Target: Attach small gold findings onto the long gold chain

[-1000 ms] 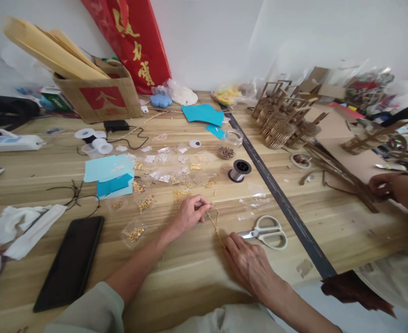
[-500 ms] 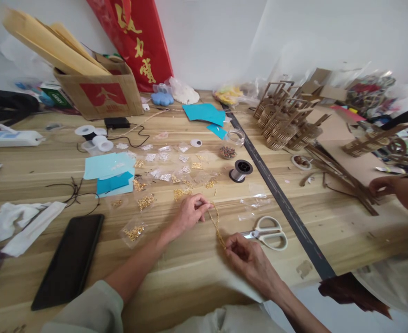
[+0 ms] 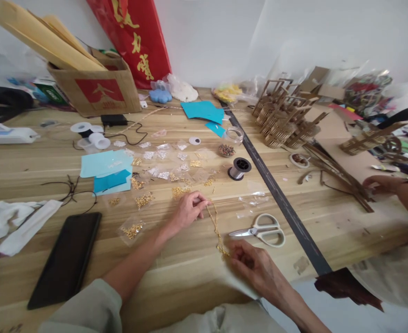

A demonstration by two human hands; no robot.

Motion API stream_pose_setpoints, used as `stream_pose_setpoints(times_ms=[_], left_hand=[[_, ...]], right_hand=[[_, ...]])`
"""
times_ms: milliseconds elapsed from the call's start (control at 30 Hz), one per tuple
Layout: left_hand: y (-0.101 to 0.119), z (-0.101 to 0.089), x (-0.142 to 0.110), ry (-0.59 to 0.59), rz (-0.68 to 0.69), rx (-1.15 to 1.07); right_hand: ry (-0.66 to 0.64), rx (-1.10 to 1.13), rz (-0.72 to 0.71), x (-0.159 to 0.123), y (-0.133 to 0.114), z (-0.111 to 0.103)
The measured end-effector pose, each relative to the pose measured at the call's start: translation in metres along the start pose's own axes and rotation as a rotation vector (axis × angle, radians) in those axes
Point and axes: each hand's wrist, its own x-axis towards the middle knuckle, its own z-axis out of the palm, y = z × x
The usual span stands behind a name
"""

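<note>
Tabletop [image 3: 176, 282], wood, pale, bearing all items below. Red bag [image 3: 131, 41], gold characters, upright against the wall. Box [image 3: 103, 95], cardboard, yellow envelopes rising from it. Baskets [image 3: 282, 118], brown, small, clustered at the far right. Phone [image 3: 65, 259], black, lying flat, near left. Right hand [image 3: 256, 263]: fingers loosely curled at the chain's lower end; whether they grip it cannot be told. Left hand [image 3: 188, 212]: fingers closed in a pinch on the chain's upper end. Co-worker's hand [image 3: 380, 185], at the right edge, beside brown strips [image 3: 349, 185]. Scissors [image 3: 259, 230], white handles, lying just beyond the right hand. Spool [image 3: 239, 169], black ends, silver wire, standing. Chain [image 3: 216, 222], thin, gold, running between the two hands, its lower part bunched. Packets [image 3: 132, 230], clear, gold bits inside, left of the left hand.
</note>
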Motion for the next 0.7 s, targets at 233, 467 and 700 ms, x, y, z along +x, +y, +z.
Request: stream_pose_setpoints(times_ms=[233, 467, 700], left_hand=[[0.000, -0.001, 0.000, 0.006, -0.002, 0.018], [0.001, 0.000, -0.001, 0.003, -0.014, 0.038], [-0.001, 0.000, -0.001, 0.003, 0.014, 0.033]], right_hand=[[0.156, -0.459, -0.178, 0.003, -0.001, 0.014], [0.256, -0.705, -0.289, 0.006, 0.000, 0.024], [0.167, -0.482, -0.269, 0.003, -0.008, 0.013]])
